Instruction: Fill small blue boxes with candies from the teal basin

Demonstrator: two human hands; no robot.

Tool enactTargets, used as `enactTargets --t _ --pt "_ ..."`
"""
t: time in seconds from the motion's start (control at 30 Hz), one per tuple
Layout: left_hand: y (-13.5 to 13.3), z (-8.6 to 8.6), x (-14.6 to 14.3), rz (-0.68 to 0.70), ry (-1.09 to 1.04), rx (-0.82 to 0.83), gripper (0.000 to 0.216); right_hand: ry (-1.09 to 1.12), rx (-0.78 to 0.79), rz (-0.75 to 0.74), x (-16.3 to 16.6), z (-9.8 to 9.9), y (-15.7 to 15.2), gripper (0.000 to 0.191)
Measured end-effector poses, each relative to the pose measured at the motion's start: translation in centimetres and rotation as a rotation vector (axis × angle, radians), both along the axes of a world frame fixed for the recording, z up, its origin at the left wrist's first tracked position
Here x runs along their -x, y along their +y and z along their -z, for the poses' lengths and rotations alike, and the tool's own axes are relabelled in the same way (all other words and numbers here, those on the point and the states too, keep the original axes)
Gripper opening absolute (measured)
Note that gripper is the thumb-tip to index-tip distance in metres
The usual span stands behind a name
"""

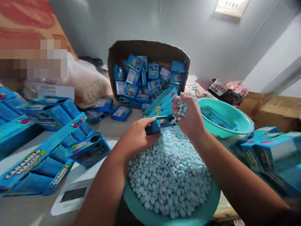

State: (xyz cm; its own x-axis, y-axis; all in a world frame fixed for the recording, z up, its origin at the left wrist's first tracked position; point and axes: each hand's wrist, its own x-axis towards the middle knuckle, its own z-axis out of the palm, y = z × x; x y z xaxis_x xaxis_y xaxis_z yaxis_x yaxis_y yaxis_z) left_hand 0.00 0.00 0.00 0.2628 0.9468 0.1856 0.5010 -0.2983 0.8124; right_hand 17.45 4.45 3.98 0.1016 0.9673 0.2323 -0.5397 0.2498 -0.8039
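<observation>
My left hand point(141, 133) grips a small blue candy box point(162, 123) by its side, tilted with its open end toward the right. My right hand point(188, 110) is closed around a handful of pale blue candies point(181, 106), just beside the mouth of that box. Some candies show at the opening. Below both hands is a teal tub point(136, 208) heaped with the same pale candies. Behind the hands, flat blue printed cartons point(162, 102) lean in a fan.
A brown cardboard box point(150, 45) of small blue boxes stands at the back. To the left are a display carton point(47, 157) of boxes and a white scale point(70, 194) under a blue box point(89, 150). At right sit a turquoise basin point(225, 108) and stacked blue cartons point(270, 150).
</observation>
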Motion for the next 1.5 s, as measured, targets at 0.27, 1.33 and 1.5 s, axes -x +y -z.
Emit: enactTargets --t 0.27,1.33,1.5 --pt "-1.2 -0.7 0.0 0.060 0.005 -0.019 0.050 -0.036 -0.036 0.056 0.3 0.0 -1.2 0.026" --pt "-0.2 -0.3 0.7 0.105 0.010 0.034 0.047 -0.184 -0.090 -0.075 -0.7 -0.8 -1.6 0.035" --pt "-0.3 -0.5 0.7 0.102 0.038 -0.011 0.042 -0.255 -0.149 -0.075 -0.4 -0.9 -1.6 0.046"
